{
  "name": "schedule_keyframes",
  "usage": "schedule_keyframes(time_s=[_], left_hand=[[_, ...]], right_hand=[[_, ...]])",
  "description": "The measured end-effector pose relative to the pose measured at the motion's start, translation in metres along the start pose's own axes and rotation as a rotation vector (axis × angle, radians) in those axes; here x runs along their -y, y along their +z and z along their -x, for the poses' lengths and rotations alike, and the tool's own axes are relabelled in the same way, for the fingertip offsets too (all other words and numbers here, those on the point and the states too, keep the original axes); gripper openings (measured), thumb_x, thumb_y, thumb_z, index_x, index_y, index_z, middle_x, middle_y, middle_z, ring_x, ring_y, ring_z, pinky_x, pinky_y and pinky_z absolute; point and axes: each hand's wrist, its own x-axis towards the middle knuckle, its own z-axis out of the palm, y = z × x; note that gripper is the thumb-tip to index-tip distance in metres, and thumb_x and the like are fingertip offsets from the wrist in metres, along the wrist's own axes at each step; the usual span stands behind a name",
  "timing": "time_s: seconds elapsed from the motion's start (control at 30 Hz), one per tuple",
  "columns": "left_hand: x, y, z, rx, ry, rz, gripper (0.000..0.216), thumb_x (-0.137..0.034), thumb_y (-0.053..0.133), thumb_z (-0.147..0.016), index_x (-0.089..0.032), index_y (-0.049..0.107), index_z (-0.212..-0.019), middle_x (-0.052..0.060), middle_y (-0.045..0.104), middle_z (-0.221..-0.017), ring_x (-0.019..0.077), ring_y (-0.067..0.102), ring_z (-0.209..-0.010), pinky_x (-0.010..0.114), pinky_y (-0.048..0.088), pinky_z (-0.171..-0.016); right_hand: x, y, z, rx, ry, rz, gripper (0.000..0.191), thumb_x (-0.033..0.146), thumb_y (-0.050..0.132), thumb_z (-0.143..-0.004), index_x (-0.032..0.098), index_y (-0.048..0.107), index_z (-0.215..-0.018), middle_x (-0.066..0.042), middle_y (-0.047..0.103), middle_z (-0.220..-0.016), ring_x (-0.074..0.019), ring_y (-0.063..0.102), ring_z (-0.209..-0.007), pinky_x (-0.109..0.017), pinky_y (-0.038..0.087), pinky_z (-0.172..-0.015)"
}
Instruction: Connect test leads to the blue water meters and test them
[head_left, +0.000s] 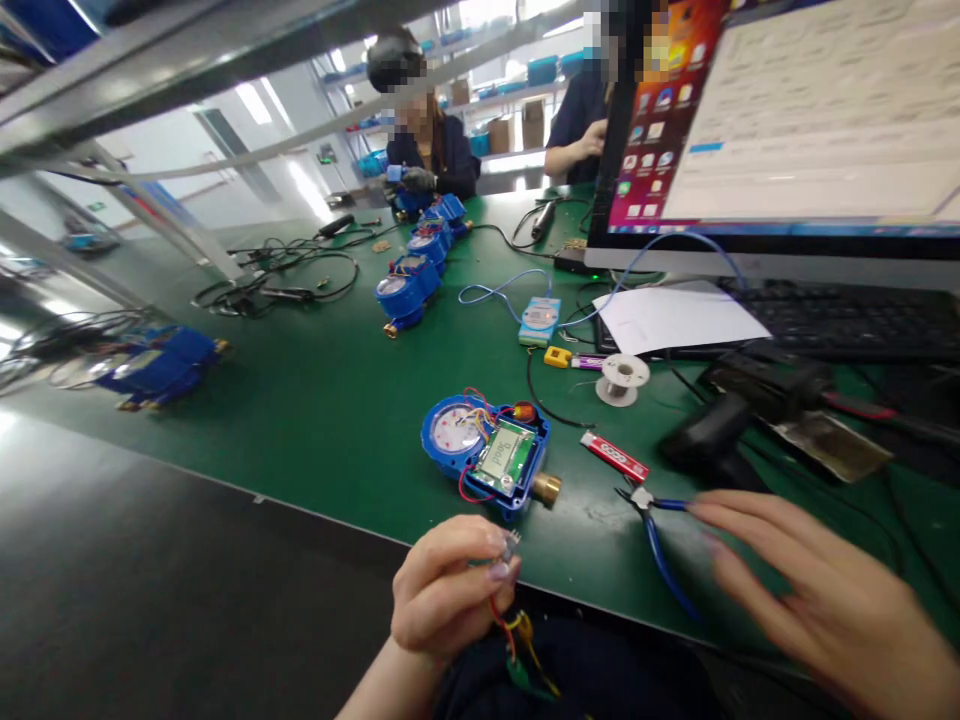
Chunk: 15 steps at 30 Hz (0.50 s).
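Green matting covers the long table (315, 420) that fills the middle of the frame, with metal shelf rails crossing the upper left. At far left a blurred blue meter (154, 365) lies near the table's edge, and tangled black cables (277, 275) sit behind it. A row of blue meters (416, 270) runs toward a seated person (431, 140) at upper centre; a second person's arm shows just right of that.

Your left hand (446, 590), at lower centre, pinches a small component (510, 545) between thumb and fingertips, its grip narrow and closed on the part. Red, yellow and green wires (517, 640) hang from it toward the bottom edge; the part itself is too small to make out. Just above it lies the open water meter (487, 450), its dial at left, its circuit board at right, and its brass fitting pointing right, so its long axis runs roughly left to right.

Right of that lie a red strip (615, 457), a solder spool (622, 378) and blue-handled pliers (660, 540), whose jaws point to the upper left and handles trail to the lower right. Your right hand (817, 600), blurred at lower right, is spread wide with fingertips at the pliers' handles; contact is unclear. A monitor (787, 120), keyboard (847, 320) and paper sheet (675, 318) crowd the upper right.
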Motion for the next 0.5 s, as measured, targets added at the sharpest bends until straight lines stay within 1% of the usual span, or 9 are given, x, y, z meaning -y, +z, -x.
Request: schedule_keyframes(time_s=[0.07,0.13,0.17,0.23,0.33,0.4,0.43,0.47,0.5], left_hand=[[-0.007,0.006,-0.003,-0.008,0.03,0.016,0.01,0.0,0.065,-0.075,-0.008,0.059,-0.078,0.002,0.062,-0.094,0.0105,0.065,-0.079,0.023,0.062,-0.066],[-0.011,0.008,-0.004,-0.008,0.054,-0.003,0.01,0.001,0.066,-0.074,-0.007,0.06,-0.078,0.002,0.063,-0.095,0.0115,0.065,-0.082,0.023,0.063,-0.067],[-0.011,0.009,-0.004,-0.009,0.061,-0.018,0.012,0.001,0.066,-0.073,-0.008,0.061,-0.079,0.002,0.063,-0.096,0.0121,0.066,-0.083,0.024,0.063,-0.069],[-0.011,0.009,-0.003,-0.003,0.068,-0.049,0.014,0.001,0.068,-0.072,-0.009,0.064,-0.082,0.002,0.064,-0.097,0.0135,0.067,-0.085,0.026,0.063,-0.071],[-0.009,0.009,-0.002,0.013,0.094,-0.069,0.009,-0.006,0.067,-0.076,-0.009,0.065,-0.084,0.003,0.066,-0.095,0.0149,0.068,-0.083,0.028,0.063,-0.071],[-0.008,0.01,-0.003,0.019,0.115,-0.073,0.005,-0.008,0.066,-0.079,-0.008,0.065,-0.083,0.005,0.068,-0.091,0.015,0.068,-0.081,0.028,0.062,-0.069],[-0.007,0.011,-0.004,0.021,0.121,-0.069,0.004,-0.008,0.066,-0.079,-0.008,0.065,-0.082,0.005,0.068,-0.089,0.0149,0.068,-0.08,0.028,0.062,-0.068],[-0.007,0.012,-0.004,0.02,0.122,-0.064,0.004,-0.008,0.066,-0.078,-0.007,0.065,-0.082,0.005,0.069,-0.087,0.0149,0.068,-0.079,0.027,0.062,-0.067],[-0.007,0.012,-0.005,0.021,0.119,-0.06,0.005,-0.007,0.066,-0.078,-0.007,0.065,-0.082,0.006,0.069,-0.086,0.0152,0.068,-0.079,0.027,0.061,-0.067]], right_hand=[[0.011,0.024,-0.023,0.076,-0.042,0.096,0.028,0.034,0.043,-0.091,0.021,0.061,-0.108,-0.009,0.062,-0.11,-0.0198,0.059,-0.099,-0.035,0.048,-0.091],[0.019,0.048,-0.051,0.209,0.04,0.269,0.028,0.025,0.043,-0.09,0.014,0.059,-0.11,-0.011,0.062,-0.107,-0.0214,0.059,-0.096,-0.036,0.047,-0.086],[0.022,0.059,-0.065,0.271,0.091,0.348,0.026,0.024,0.046,-0.088,0.012,0.06,-0.107,-0.012,0.063,-0.101,-0.0234,0.06,-0.094,-0.038,0.047,-0.083],[0.026,0.073,-0.086,0.329,0.159,0.425,0.019,0.018,0.05,-0.083,0.01,0.062,-0.094,-0.014,0.063,-0.091,-0.027,0.06,-0.089,-0.039,0.045,-0.078],[0.026,0.078,-0.099,0.307,0.189,0.407,0.017,0.007,0.045,-0.078,0.009,0.061,-0.083,-0.017,0.061,-0.087,-0.0286,0.06,-0.086,-0.039,0.043,-0.075],[0.029,0.073,-0.095,0.286,0.202,0.386,0.02,0.005,0.04,-0.078,0.009,0.058,-0.086,-0.018,0.059,-0.093,-0.0261,0.059,-0.086,-0.037,0.042,-0.074],[0.033,0.069,-0.09,0.274,0.197,0.346,0.02,0.007,0.038,-0.081,0.01,0.056,-0.089,-0.016,0.058,-0.094,-0.0233,0.059,-0.085,-0.035,0.042,-0.074],[0.038,0.064,-0.083,0.268,0.193,0.239,0.019,0.011,0.036,-0.085,0.012,0.054,-0.092,-0.013,0.058,-0.092,-0.0202,0.058,-0.081,-0.032,0.043,-0.072],[0.046,0.06,-0.075,0.272,0.195,0.05,0.019,0.018,0.035,-0.09,0.014,0.052,-0.095,-0.009,0.057,-0.088,-0.0173,0.057,-0.076,-0.03,0.043,-0.069]])
